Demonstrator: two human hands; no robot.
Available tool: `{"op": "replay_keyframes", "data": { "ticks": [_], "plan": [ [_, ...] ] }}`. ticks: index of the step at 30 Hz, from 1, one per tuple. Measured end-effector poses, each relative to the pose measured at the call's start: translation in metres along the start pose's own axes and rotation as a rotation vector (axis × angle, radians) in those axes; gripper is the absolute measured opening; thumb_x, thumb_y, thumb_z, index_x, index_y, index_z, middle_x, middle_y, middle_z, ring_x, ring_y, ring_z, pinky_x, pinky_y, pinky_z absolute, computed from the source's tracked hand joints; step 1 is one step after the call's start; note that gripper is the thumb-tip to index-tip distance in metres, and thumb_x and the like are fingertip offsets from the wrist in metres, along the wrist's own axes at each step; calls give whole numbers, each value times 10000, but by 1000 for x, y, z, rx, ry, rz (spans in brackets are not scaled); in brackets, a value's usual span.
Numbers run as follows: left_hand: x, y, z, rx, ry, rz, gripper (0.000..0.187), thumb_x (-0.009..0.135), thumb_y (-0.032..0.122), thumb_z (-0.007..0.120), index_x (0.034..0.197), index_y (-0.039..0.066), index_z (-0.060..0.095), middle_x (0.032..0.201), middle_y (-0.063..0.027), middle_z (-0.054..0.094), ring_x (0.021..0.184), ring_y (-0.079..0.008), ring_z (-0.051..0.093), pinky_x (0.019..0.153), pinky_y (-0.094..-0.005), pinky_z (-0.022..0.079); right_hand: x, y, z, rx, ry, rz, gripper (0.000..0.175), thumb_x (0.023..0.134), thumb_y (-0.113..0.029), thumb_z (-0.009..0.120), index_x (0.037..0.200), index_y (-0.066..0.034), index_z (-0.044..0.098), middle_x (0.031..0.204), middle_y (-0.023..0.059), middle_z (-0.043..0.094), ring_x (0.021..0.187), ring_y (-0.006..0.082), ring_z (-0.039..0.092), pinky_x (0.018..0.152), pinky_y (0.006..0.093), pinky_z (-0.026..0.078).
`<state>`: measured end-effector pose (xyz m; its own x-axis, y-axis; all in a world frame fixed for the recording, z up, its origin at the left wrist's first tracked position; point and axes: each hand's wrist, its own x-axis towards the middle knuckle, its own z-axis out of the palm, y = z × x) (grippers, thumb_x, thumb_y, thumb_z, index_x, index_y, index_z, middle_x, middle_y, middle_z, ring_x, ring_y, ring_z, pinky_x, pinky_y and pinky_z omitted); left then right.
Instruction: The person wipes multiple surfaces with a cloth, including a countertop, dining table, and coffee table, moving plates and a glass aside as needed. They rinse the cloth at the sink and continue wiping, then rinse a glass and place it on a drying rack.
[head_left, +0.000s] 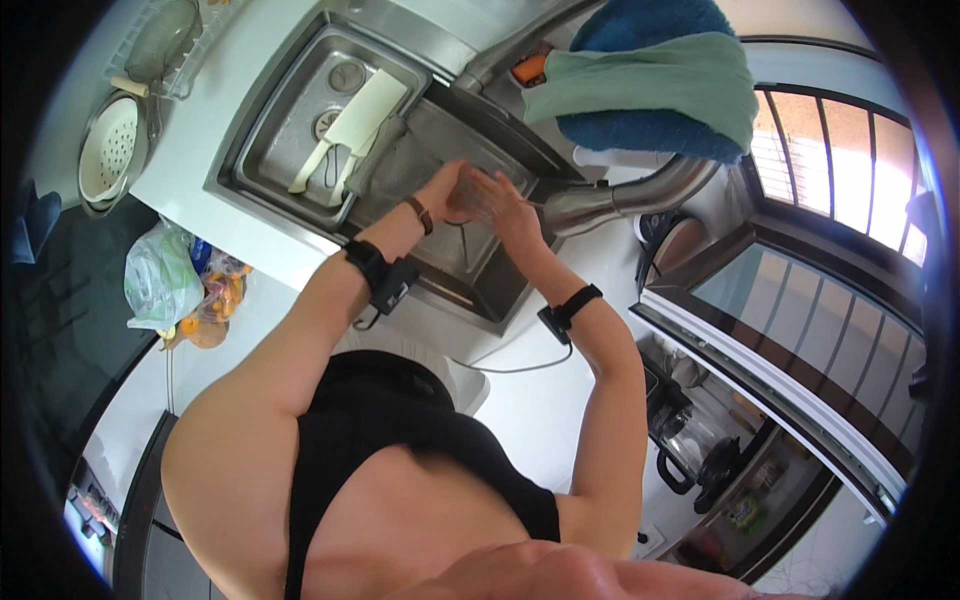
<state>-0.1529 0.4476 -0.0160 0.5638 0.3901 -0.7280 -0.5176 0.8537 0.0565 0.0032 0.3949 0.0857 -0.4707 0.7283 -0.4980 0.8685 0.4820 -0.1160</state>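
Over the right basin (427, 142) of a stainless-steel sink, my left hand (448, 191) and my right hand (516, 214) are close together, palms facing. Water shows between them, and the fingers are partly blurred. Neither hand is seen holding an object. The broad metal faucet head (577, 210) is just right of my right hand. A grey cloth (377, 157) hangs on the divider left of my left hand. Pale cleaver-shaped utensils (367, 109) with two handles lie across the left basin (274, 150).
Blue and green towels (645, 82) hang beyond the faucet. An open window sash (795, 375) juts in at right, above a coffee maker (686, 442). A white colander (111, 146) and plastic bags of produce (165, 274) are at left. A cable (517, 369) trails from my right wrist strap.
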Motion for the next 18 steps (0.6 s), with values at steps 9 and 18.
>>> {"op": "replay_keyframes", "data": {
  "ticks": [9, 18],
  "plan": [
    [-17, 9, -2, 116, -221, 140, 447, 1009, 460, 572, 1284, 111, 623, 1331, -103, 616, 1244, -322, 579, 993, -524, 506, 9, -5, 9, 550, -27, -72, 616, 933, -161, 651, 1522, -211, 475, 1647, 26, 343, 1526, 207, 299, 1234, 494, 265],
    [-27, 6, -10, 257, -289, -31, 625, 1018, 540, 585, 1505, 170, 454, 1515, -109, 497, 1365, -284, 511, 1010, -569, 499, 11, 32, 14, 221, 102, -179, 472, 831, -120, 777, 1288, -166, 667, 1324, 52, 639, 1240, 254, 591, 1137, 441, 397]
  ]
}}
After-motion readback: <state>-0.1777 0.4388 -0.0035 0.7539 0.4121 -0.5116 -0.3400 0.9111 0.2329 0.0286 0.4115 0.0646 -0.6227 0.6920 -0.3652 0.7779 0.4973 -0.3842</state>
